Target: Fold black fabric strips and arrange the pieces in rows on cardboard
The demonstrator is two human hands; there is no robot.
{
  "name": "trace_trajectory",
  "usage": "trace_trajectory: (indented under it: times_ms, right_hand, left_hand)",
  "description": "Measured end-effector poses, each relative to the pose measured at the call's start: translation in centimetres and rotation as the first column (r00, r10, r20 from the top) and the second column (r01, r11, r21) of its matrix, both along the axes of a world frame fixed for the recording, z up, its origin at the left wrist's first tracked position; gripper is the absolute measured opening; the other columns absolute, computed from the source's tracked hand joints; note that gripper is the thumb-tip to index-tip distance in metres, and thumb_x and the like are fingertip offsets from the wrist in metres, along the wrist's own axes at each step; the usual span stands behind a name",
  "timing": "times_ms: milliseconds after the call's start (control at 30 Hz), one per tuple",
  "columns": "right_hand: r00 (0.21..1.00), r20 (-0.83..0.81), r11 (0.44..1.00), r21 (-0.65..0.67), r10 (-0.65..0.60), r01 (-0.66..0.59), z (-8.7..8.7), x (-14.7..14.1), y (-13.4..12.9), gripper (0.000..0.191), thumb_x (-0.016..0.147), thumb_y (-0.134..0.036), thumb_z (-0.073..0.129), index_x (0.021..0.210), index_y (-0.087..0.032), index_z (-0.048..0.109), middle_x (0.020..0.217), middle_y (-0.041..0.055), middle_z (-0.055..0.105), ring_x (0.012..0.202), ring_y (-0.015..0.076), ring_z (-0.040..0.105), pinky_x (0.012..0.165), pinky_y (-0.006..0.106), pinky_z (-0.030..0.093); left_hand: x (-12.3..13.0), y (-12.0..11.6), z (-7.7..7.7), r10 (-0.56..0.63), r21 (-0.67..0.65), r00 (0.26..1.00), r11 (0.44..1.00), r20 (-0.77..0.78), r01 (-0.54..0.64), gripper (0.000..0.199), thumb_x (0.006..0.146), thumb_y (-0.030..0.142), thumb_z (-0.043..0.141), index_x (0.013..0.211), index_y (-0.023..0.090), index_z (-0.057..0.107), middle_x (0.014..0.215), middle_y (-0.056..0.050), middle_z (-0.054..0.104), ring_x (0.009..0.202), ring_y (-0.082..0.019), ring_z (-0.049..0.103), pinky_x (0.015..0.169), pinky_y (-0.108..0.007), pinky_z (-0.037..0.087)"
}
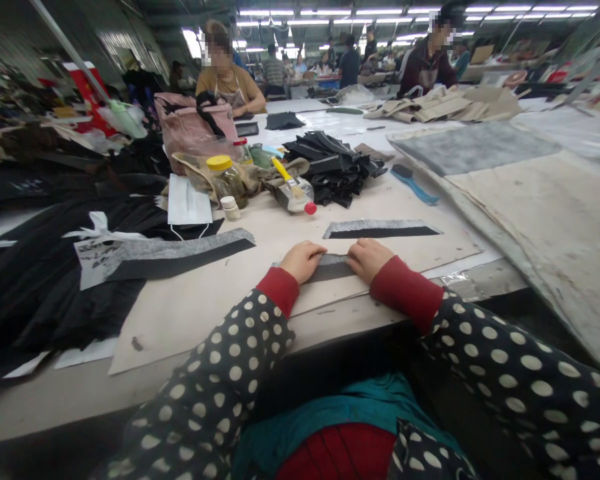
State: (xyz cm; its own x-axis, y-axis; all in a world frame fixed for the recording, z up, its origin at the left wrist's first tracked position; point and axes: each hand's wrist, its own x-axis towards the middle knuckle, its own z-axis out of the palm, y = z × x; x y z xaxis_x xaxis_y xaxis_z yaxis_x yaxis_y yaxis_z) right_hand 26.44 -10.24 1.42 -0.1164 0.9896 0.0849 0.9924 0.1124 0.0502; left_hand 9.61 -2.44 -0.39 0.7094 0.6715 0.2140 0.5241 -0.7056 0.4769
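A dark strip of material [332, 269] with a grey upper edge lies on the pale board in front of me. My left hand [301, 261] is closed at the strip's left part, thumb and fingers pinched along its upper edge. At the right part, my right hand [370, 259] pinches the same edge, with the fingertips partly hidden. Just beyond my hands lies a second black strip [385, 230] with a fuzzy grey border. To the left, a longer black and grey strip [180, 255] reaches a marked paper tag with a white tie [97, 225].
Behind the board [180, 320] are a pile of black pieces [330, 163], a yellow-handled brush [287, 175], a yellow-lidded jar [225, 180], a small white bottle [231, 208] and a face mask [189, 203]. Black fabric [65, 287] heaps at left; large sheets [540, 193] lie right.
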Motion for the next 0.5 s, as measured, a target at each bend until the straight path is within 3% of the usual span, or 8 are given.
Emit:
trace_trajectory:
  times_ms: [100, 233, 500]
  right_hand:
    - [0.995, -0.098, 1.0, 0.01, 0.024, -0.024, -0.5, 0.3, 0.5, 0.024, 0.079, -0.025, 0.047, 0.093, -0.011, 0.061, 0.091, 0.0113, 0.057, 0.087, 0.0212, 0.051, 0.082, 0.031, 0.037]
    - [0.97, -0.205, 0.992, 0.024, 0.13, -0.128, -1.1, 0.3, 1.3, 0.032, 0.072, -0.01, 0.047, 0.101, -0.011, 0.061, 0.094, 0.0102, 0.058, 0.09, 0.0183, 0.052, 0.084, 0.028, 0.038]
    - [0.955, -0.235, 0.983, 0.014, 0.183, -0.184, -0.6, -0.2, 1.4, 0.037, 0.067, -0.004, 0.042, 0.097, -0.011, 0.063, 0.091, 0.0108, 0.058, 0.088, 0.0181, 0.051, 0.084, 0.028, 0.039]
  left_hand:
    - [-0.3, 0.1, -0.3, 0.013, -0.001, 0.999, 1.0, 0.033, -0.012, 0.024, 0.077, 0.014, 0.047, 0.093, 0.017, 0.065, 0.088, -0.003, 0.063, 0.086, -0.014, 0.056, 0.085, -0.026, 0.043]
    - [-0.1, 0.0, -0.5, 0.024, 0.008, 0.998, 1.0, 0.05, -0.024, 0.024, 0.074, 0.011, 0.049, 0.088, 0.019, 0.066, 0.085, -0.002, 0.063, 0.084, -0.013, 0.056, 0.083, -0.026, 0.044]
    - [0.0, -0.2, -0.3, 0.019, -0.002, 0.998, 1.0, 0.055, -0.018, 0.025, 0.073, 0.009, 0.048, 0.084, 0.019, 0.067, 0.082, -0.002, 0.063, 0.081, -0.014, 0.056, 0.082, -0.027, 0.044]
